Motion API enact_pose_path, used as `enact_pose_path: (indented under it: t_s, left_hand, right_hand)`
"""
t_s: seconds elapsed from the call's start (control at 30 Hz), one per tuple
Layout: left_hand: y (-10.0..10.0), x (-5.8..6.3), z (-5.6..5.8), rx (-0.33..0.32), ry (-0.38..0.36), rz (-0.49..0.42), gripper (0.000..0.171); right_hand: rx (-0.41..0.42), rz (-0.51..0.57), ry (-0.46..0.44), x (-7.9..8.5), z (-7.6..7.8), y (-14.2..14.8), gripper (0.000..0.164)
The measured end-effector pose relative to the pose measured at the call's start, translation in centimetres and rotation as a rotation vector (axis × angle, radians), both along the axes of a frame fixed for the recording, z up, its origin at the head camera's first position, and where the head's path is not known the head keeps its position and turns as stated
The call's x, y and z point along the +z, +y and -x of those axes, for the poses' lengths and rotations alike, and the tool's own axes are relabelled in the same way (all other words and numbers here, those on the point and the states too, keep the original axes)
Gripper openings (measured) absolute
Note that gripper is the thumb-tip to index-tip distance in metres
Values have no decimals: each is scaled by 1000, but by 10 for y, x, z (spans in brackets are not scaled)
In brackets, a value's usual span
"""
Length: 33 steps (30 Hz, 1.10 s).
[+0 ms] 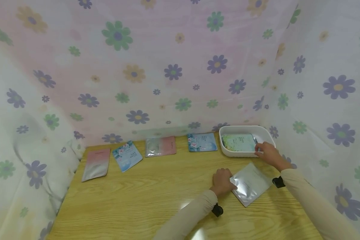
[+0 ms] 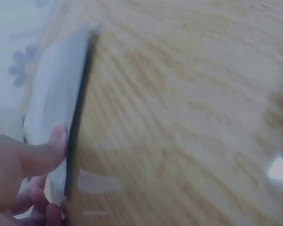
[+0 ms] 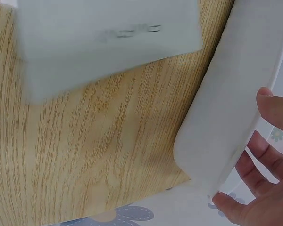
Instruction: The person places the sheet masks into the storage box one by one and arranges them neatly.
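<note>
My left hand (image 1: 223,182) pinches the left corner of a silver-white foil sachet (image 1: 252,183), its thumb on the upper face. In the left wrist view the sachet (image 2: 59,89) appears nearly edge-on above the wood. At the front rim of a white plastic box (image 1: 241,154) is my right hand (image 1: 269,154), its curled fingers beside the right end of a green-and-white sachet (image 1: 239,142) lying inside. The right wrist view shows the thumb and fingers of my right hand (image 3: 269,174) at the box rim; the box hides what lies within.
Along the back of the wooden table (image 1: 138,200) lie a blue floral sachet (image 1: 202,142), a pink-and-silver sachet (image 1: 160,146), another blue sachet (image 1: 127,156) and a pink sachet (image 1: 96,164). Flower-patterned cloth (image 1: 156,100) hangs behind and at both sides.
</note>
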<state>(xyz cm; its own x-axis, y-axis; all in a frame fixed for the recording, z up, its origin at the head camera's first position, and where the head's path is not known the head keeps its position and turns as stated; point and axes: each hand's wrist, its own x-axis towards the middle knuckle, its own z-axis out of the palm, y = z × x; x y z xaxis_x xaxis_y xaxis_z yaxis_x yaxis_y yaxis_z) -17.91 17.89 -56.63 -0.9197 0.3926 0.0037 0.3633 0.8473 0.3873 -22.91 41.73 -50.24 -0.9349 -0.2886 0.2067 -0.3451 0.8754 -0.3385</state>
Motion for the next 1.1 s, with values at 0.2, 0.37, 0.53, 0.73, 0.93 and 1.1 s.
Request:
enact_pose_path:
  t_s: [0.2, 0.37, 0.53, 0.73, 0.93, 1.1]
  left_hand:
    - [-8, 15, -1, 9, -106, 12, 28]
    - [-12, 23, -6, 27, -136, 7, 35]
    - [-24, 17, -2, -66, -170, -176, 42]
    - [-38, 4, 15, -59, -361, -500, 14]
    - [-52, 1, 24, 139, -721, -896, 29]
    - [-65, 1, 24, 122, -908, -1051, 52]
  right_hand:
    - [-26, -9, -35, -2, 2, 3, 11]
    - [-34, 5, -47, -4, 1, 2, 10]
    - [-30, 3, -45, -5, 2, 1, 10]
    - [-27, -5, -30, -4, 0, 0, 11]
    - [-45, -1, -54, -4, -1, -3, 10]
    - [-46, -2, -42, -4, 1, -1, 9]
